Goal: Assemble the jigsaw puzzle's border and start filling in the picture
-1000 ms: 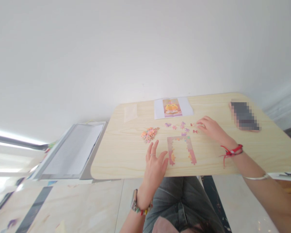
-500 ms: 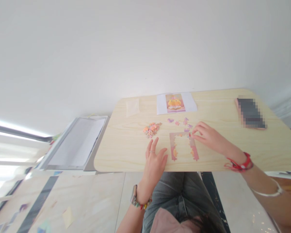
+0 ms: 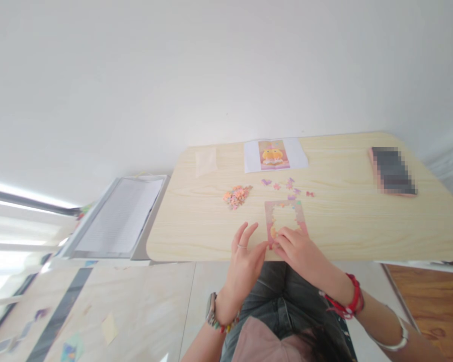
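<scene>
A partly joined jigsaw border (image 3: pixel 268 221), pink with a hollow middle, lies near the table's front edge. My right hand (image 3: pixel 300 254) reaches over its lower part, fingers pinched at the lower left corner on a small reddish puzzle piece, mostly hidden. At that same corner, the thumb of my left hand (image 3: pixel 245 261) touches the border's edge, while its other fingers are stretched out and apart. Beyond the border lie several loose purple and pink pieces (image 3: pixel 290 183) and a red piece (image 3: pixel 310 193). To the left sits a heap of puzzle pieces (image 3: pixel 237 196).
A white sheet with a printed picture (image 3: pixel 274 155) lies at the table's back. Left of it is a clear plastic bag (image 3: pixel 206 162). A phone (image 3: pixel 393 171) rests at the right. Beside the table's left side stands a white box holding paper (image 3: pixel 119 218).
My right hand has moved from the border's upper right corner down to its lower left corner, uncovering the red piece. My left hand has shifted slightly right, its thumb now at the border.
</scene>
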Tool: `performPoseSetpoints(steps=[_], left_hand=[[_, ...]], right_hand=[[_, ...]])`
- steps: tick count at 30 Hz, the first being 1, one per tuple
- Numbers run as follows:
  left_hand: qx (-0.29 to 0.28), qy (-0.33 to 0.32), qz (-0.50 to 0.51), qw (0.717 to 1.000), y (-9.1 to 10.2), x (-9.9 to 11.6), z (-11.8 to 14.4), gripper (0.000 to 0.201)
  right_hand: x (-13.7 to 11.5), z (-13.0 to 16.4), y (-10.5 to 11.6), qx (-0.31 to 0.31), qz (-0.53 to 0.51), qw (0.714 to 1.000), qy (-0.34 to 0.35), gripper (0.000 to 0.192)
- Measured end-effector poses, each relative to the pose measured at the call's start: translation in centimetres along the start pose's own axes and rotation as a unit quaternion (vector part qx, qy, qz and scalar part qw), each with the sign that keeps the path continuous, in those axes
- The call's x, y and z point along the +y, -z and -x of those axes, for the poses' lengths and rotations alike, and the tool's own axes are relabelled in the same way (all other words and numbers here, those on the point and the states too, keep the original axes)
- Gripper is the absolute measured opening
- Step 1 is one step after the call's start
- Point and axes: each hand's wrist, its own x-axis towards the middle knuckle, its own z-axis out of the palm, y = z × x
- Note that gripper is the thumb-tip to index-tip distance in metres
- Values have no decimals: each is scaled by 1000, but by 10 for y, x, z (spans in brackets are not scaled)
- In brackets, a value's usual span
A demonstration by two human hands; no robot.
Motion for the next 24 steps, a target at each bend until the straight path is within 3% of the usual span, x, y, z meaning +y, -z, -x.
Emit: performPoseSetpoints(steps=[13,19,24], left_hand=[[-41,-13,-46,998,0,2,3,29],[-63,6,-117,991,2,12,5,29],[-72,5,-164,984,4,20,4,34]], right_hand=[[-3,6,-3,19,-22,1000,-5,18],[-10,12,-1,62,45,997,33,27],[-13,16,-4,58,50,997,28,24]])
